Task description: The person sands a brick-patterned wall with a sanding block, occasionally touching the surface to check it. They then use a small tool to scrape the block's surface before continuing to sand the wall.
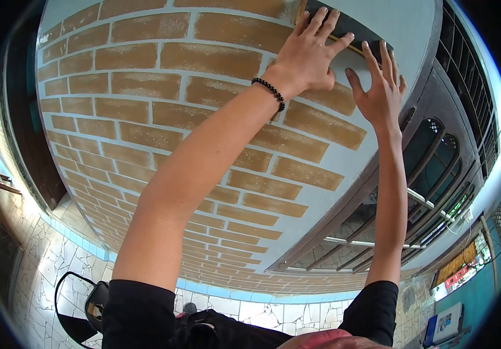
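Both my arms reach up to a painted wall (215, 64) with a tan brick pattern on a pale ground. Against its upper part lies a dark flat strip (352, 29) with a yellowish edge; I cannot make out what it is. My left hand (308, 55) presses spread fingers on the strip's left half, and a black beaded bracelet (270, 93) circles that wrist. Lower and to the right, my right hand (380, 90) has its fingers stretched out, with the tips on the strip's right end. Neither hand wraps around it.
A grilled window (430, 157) with a dark frame is right of the wall. Cracked-tile floor (250, 313) lies below. At the lower left is a black-framed object (96, 305), and a dark doorway (32, 128) stands farther left. A blue-and-white box (443, 324) is at the lower right.
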Demonstrator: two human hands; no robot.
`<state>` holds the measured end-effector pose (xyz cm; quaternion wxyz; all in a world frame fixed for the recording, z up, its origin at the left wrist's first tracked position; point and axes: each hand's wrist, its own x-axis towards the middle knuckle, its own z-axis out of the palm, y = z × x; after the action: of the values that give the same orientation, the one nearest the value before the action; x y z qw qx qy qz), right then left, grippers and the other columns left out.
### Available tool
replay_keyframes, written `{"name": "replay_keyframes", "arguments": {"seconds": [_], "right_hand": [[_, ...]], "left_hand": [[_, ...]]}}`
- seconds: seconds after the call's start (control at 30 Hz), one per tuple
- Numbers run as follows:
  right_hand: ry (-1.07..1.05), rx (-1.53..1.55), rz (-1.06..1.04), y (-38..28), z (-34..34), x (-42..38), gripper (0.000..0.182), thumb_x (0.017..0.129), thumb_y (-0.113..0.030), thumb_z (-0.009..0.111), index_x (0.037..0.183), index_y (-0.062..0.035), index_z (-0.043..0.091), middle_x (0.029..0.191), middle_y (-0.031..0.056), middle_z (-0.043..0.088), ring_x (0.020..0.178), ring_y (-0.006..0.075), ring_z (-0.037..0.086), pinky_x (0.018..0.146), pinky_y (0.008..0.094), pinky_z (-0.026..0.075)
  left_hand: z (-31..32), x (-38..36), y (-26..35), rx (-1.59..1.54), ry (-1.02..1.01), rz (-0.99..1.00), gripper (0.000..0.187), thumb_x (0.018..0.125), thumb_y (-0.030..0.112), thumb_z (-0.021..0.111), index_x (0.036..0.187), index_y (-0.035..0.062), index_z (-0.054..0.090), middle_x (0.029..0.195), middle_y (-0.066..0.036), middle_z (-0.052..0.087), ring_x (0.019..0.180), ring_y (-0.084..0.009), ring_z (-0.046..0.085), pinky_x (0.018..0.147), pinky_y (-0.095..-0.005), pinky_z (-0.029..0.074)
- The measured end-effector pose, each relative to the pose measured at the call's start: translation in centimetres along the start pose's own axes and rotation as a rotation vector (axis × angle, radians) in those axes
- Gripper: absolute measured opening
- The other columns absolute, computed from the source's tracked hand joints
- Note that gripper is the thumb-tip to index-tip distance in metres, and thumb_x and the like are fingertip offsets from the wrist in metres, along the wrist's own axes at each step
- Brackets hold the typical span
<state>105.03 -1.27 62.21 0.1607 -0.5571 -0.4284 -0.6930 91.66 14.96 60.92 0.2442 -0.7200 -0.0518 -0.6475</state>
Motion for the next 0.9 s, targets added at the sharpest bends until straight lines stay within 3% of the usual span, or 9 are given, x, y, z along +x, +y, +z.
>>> {"name": "replay_keyframes", "arguments": {"seconds": [0.2,0.27,0.33,0.4,0.6,0.7,0.73,0.9], "right_hand": [[0.02,-0.021,-0.003,0.4,0.5,0.1,0.062,0.093,-0.055,0.069,0.149,-0.036,0.054,0.162,0.0076,0.042,0.15,0.03,0.038,0.114,0.0678,0.028],[-0.007,-0.06,-0.01,0.5,-0.1,0.3,0.062,0.092,-0.056,0.069,0.149,-0.0355,0.054,0.162,0.008,0.043,0.15,0.0299,0.039,0.114,0.0675,0.028],[-0.003,-0.046,-0.014,0.3,-0.5,0.5,0.062,0.092,-0.055,0.069,0.149,-0.0354,0.054,0.161,0.0085,0.043,0.15,0.0299,0.039,0.114,0.0675,0.029],[0.01,-0.033,-0.016,0.2,-0.8,0.6,0.062,0.092,-0.055,0.069,0.149,-0.0354,0.054,0.161,0.0089,0.043,0.15,0.0302,0.039,0.114,0.0678,0.029],[0.055,0.002,0.013,-0.7,0.2,0.2,0.065,0.089,-0.053,0.073,0.149,-0.0363,0.054,0.161,0.0087,0.044,0.149,0.0312,0.04,0.113,0.0693,0.028],[0.035,-0.022,0.024,-0.4,0.8,-0.4,0.066,0.087,-0.051,0.075,0.149,-0.0381,0.054,0.161,0.0083,0.044,0.149,0.0299,0.04,0.113,0.0701,0.027],[0.023,-0.027,0.021,-0.1,0.5,-0.2,0.066,0.087,-0.05,0.076,0.149,-0.0388,0.054,0.161,0.0081,0.044,0.149,0.0294,0.04,0.113,0.0704,0.027],[0.028,0.021,-0.012,0.3,0.3,0.3,0.067,0.087,-0.049,0.075,0.149,-0.0414,0.052,0.162,0.0072,0.044,0.15,0.0279,0.039,0.112,0.0735,0.024]], "left_hand": [[-0.4,-0.3,-0.3,0.057,0.017,0.03,0.081,0.078,0.032,0.07,0.155,0.0284,0.047,0.167,-0.018,0.027,0.156,-0.0363,0.021,0.128,-0.0522,0.017],[-0.8,0.1,0.7,0.341,-0.045,0.014,0.081,0.08,0.026,0.068,0.157,0.0156,0.043,0.167,-0.024,0.022,0.156,-0.0382,0.018,0.129,-0.0517,0.014],[-1.2,0.1,0.8,0.308,-0.059,0.011,0.082,0.08,0.026,0.069,0.157,0.0154,0.043,0.167,-0.024,0.022,0.156,-0.0382,0.019,0.129,-0.0517,0.014],[-1.1,0.0,-0.3,-0.04,-0.02,0.017,0.083,0.076,0.031,0.071,0.155,0.0279,0.047,0.167,-0.018,0.027,0.155,-0.0363,0.022,0.128,-0.0523,0.019],[-0.8,-0.2,-0.9,-0.008,-0.026,0.05,0.085,0.075,0.033,0.072,0.155,0.0282,0.047,0.168,-0.016,0.026,0.156,-0.0345,0.021,0.128,-0.0514,0.018],[-1.7,0.1,0.1,0.129,0.161,0.025,0.066,0.078,0.028,0.075,0.142,0.0263,0.062,0.153,-0.01,0.05,0.146,-0.0255,0.04,0.119,-0.0449,0.034],[-3.2,1.1,0.0,-0.103,-0.228,0.041,0.085,0.08,0.023,0.068,0.158,0.0066,0.039,0.168,-0.023,0.023,0.157,-0.0366,0.018,0.129,-0.051,0.011],[-2.5,0.8,0.3,-0.096,-0.155,0.093,0.085,0.078,0.02,0.068,0.156,0.002,0.039,0.167,-0.017,0.028,0.156,-0.0329,0.02,0.129,-0.0514,0.011]]}}
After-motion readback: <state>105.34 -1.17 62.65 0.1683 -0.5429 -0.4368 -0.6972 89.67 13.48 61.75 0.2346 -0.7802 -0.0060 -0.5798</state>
